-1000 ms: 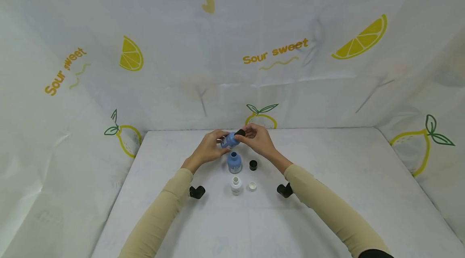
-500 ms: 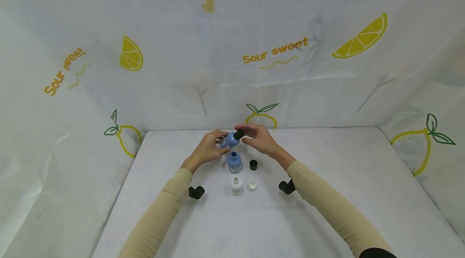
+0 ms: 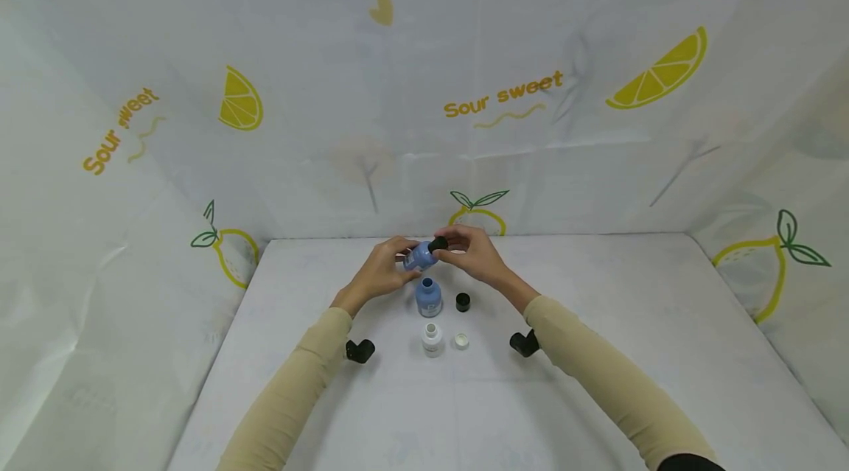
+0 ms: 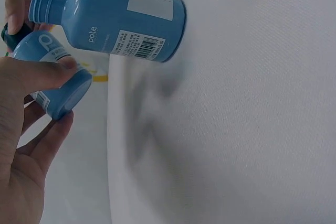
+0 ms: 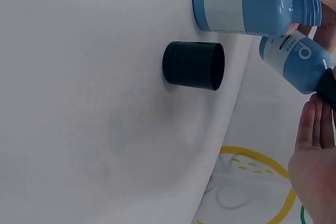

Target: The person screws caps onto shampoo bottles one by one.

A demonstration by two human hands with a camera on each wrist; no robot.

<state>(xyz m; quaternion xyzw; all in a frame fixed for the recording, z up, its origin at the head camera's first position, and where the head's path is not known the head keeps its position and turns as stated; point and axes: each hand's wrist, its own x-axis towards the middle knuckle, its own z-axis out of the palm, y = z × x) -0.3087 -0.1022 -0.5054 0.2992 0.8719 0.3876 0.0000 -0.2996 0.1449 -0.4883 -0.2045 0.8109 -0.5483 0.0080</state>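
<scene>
My left hand (image 3: pixel 382 268) grips a blue bottle (image 3: pixel 418 257) around its body, above the far part of the table. The bottle tilts, its neck end toward the right. On that end sits a black cap (image 3: pixel 438 243), pinched between the thumb and fingers of my right hand (image 3: pixel 474 256). Just nearer stands a second blue bottle (image 3: pixel 428 298), upright and uncapped, with bare threads on its neck in the left wrist view (image 4: pixel 48 6). A loose black cap (image 5: pixel 193 65) rests on the table to its right.
Closer to me stand an open white bottle (image 3: pixel 432 340) and its small white cap (image 3: pixel 460 341). Black angled pieces show beside the left forearm (image 3: pixel 360 351) and the right forearm (image 3: pixel 524 343). A lemon-printed sheet (image 3: pixel 424 161) rises behind the white table (image 3: pixel 597 294).
Half a second ago my right fingers were spread loosely off the black cap; now they pinch it again. My left hand keeps the blue bottle in the same place.
</scene>
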